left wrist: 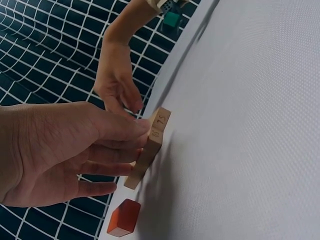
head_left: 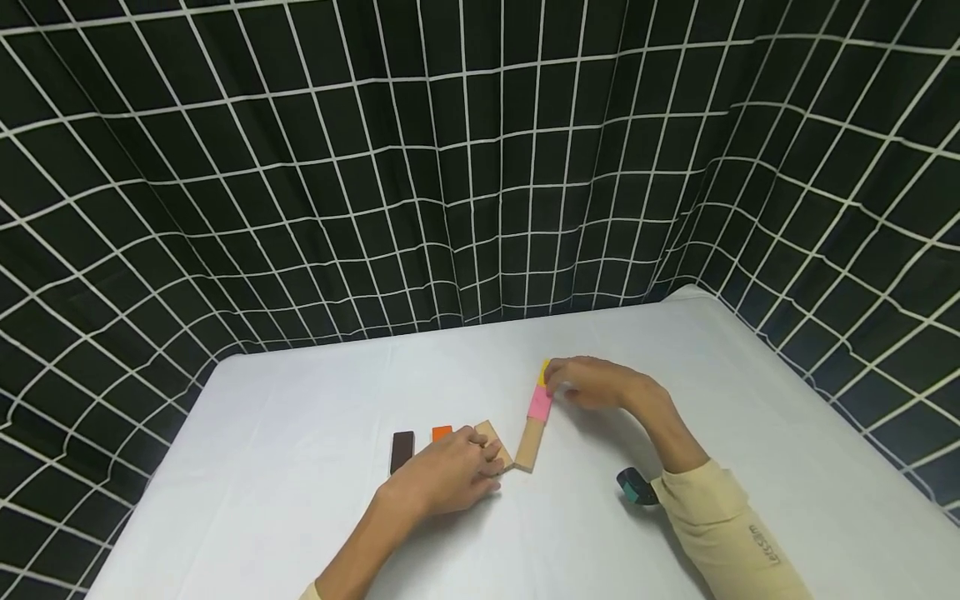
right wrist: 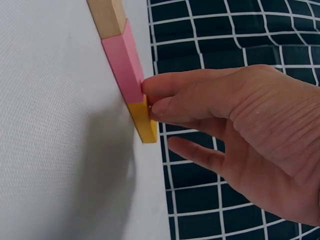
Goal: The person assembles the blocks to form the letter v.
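Over a tilted bare-wood block (head_left: 491, 442) hovers my left hand (head_left: 453, 467), its extended fingertips right at the block's upper edge. In the left wrist view, the thumb tip overlaps this wooden block (left wrist: 145, 157), and the fingers are loosely spread. My right hand (head_left: 596, 382) is at the far end of a line of blocks. Its index fingertip meets the pink block (right wrist: 124, 65) near the seam, while its thumb overlaps the top of the yellow block (right wrist: 142, 122). A second bare-wood block (head_left: 529, 444) forms the near end of that line.
Left of the tilted block lie an orange block (head_left: 442, 432), partly behind my left hand, and a dark brown block (head_left: 402, 452). A black and teal device (head_left: 636, 487) is at the right wrist. Dark gridded cloth (head_left: 465, 167) surrounds the white table (head_left: 300, 417).
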A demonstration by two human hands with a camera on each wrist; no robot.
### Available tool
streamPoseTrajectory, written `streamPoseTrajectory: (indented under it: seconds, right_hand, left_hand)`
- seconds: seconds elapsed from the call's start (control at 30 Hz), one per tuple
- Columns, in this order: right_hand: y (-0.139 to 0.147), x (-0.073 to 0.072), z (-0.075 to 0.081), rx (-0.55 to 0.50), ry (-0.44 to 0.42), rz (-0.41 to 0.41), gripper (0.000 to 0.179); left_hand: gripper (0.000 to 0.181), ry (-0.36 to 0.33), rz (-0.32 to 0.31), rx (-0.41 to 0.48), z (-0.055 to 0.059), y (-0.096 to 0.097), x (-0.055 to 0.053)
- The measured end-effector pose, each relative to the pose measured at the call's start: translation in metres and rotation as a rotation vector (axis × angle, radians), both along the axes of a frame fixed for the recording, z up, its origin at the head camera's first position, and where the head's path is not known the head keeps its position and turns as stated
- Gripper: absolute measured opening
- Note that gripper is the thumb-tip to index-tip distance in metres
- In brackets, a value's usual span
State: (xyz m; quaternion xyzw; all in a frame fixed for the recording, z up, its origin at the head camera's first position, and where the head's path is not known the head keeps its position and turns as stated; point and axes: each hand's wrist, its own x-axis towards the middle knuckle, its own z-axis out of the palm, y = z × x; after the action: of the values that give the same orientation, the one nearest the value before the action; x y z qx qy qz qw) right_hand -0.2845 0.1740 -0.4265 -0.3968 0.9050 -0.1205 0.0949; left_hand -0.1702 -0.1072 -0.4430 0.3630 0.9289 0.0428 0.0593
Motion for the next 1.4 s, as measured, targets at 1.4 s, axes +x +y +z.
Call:
streamPoseTrajectory:
  seconds: [1.4]
  right_hand:
    - [-0.014, 0.011, 0.007, 0.071, -0.120, -0.179, 0.046]
  left_hand:
    - [0.024, 0.050, -0.066, -0.059, 0.008, 0.004, -0.002]
